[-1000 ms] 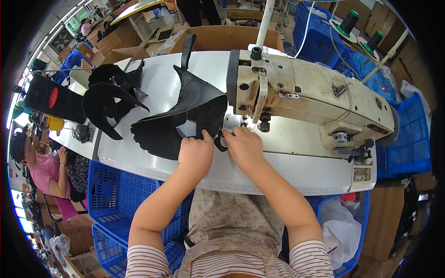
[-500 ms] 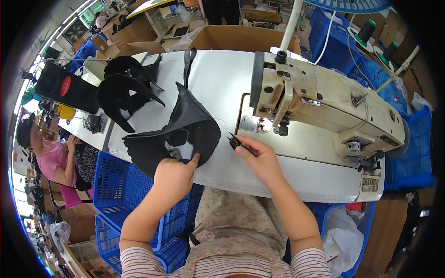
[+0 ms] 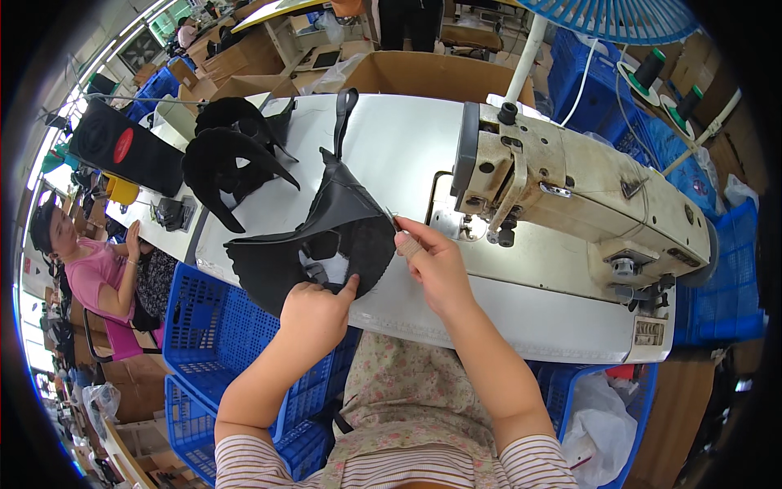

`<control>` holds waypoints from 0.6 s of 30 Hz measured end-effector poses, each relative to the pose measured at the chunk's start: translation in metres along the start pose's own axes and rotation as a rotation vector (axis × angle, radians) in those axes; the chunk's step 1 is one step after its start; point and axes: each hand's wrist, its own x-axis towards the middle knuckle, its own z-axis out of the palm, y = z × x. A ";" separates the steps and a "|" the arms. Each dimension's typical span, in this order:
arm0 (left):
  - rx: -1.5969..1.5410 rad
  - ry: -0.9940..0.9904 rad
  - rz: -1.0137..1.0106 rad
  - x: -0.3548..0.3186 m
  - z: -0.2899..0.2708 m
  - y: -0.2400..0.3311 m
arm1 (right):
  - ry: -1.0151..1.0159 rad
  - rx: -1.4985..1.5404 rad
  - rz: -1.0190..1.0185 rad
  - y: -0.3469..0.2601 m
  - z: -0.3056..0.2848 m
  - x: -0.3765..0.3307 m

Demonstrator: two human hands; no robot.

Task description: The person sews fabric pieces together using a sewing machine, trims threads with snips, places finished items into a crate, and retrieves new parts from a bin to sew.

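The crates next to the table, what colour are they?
Blue. The crates show clearly in the head view, beside the left hand.

The left hand (image 3: 314,314) covers part of the black leather piece (image 3: 326,236). The tool in the right hand (image 3: 432,265) is too small to tell.

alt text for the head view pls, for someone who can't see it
A person's left hand and right hand hold a black cut-out piece of material on a white table, beside a beige sewing machine. More black pieces lie further left, with blue crates below the table edge.
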 end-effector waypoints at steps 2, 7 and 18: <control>0.002 0.012 -0.012 -0.005 0.000 -0.001 | -0.004 0.036 -0.001 -0.001 0.008 0.002; -0.094 0.080 -0.092 -0.035 -0.022 0.004 | 0.111 0.170 -0.184 0.021 -0.008 -0.002; -1.025 0.580 -1.000 -0.225 -0.129 -0.064 | 0.127 -0.233 -0.136 0.057 -0.022 -0.012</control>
